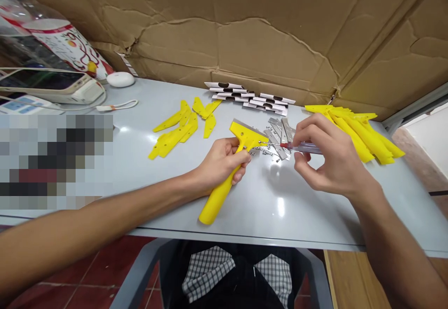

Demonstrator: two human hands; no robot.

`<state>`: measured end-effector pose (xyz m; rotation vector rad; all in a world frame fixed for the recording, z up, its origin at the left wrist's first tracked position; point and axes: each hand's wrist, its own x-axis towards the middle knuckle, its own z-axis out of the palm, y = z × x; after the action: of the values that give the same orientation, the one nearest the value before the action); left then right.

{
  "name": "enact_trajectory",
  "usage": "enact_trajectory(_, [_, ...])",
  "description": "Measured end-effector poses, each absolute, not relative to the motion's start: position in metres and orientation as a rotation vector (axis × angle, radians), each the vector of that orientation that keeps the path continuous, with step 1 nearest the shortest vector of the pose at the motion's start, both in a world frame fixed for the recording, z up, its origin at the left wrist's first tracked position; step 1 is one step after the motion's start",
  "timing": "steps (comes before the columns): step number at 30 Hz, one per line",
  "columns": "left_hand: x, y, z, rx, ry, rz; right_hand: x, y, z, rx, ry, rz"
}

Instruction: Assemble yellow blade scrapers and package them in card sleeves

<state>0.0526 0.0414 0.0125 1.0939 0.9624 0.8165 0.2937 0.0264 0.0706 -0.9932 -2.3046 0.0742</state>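
Observation:
My left hand (pixel 227 162) is wrapped round the upper handle of a yellow scraper (pixel 219 199), whose wide head points up and away from me. A metal strip runs along the head's far edge. My right hand (pixel 327 155) holds a screwdriver (pixel 306 148) with a clear handle and red collar between thumb and fingers. The screwdriver's thin shaft reaches left to a screw (pixel 261 143) at the right side of the head. Behind and beside the head lie metal plates (pixel 278 134) and small screws and nuts (pixel 268 151).
Flat yellow pieces (pixel 178 129) lie at the left of the grey table (pixel 168 206); yellow handles (pixel 360 134) are piled at the right. Folded white packets (pixel 250 98) line the cardboard wall (pixel 217 43). A phone (pixel 45 80), white case (pixel 121 79), cable (pixel 119 106) and bottle (pixel 66 43) stand far left.

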Motion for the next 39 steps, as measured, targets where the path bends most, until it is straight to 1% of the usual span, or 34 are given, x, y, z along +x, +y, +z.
enact_trajectory(10, [0.0522,0.0407,0.0125,1.104,0.972,0.802,0.2920,0.0267,0.0708,-0.863,-2.208,0.147])
enact_trajectory(13, [0.0520,0.0410,0.0123,1.095,0.986,0.791,0.2922,0.0285,0.0681,-0.893,-2.244,0.010])
enact_trajectory(16, [0.0518,0.0411,0.0126,1.092,0.993,0.786,0.2962,0.0317,0.0659,-1.023,-2.231,-0.173])
enact_trajectory(18, [0.0518,0.0410,0.0129,1.088,0.996,0.789,0.2989,0.0334,0.0652,-1.080,-2.229,-0.233])
enact_trajectory(25, [0.0518,0.0412,0.0117,1.099,0.980,0.795,0.2934,0.0300,0.0654,-0.842,-2.265,-0.030])
enact_trajectory(29, [0.0520,0.0411,0.0116,1.087,0.980,0.799,0.2924,0.0300,0.0649,-0.837,-2.273,-0.048])
enact_trajectory(34, [0.0526,0.0411,0.0115,1.079,0.964,0.803,0.2952,0.0298,0.0652,-0.930,-2.255,-0.052])
enact_trajectory(39, [0.0511,0.0415,0.0101,1.081,0.973,0.810,0.2968,0.0282,0.0629,-1.021,-2.249,-0.218])
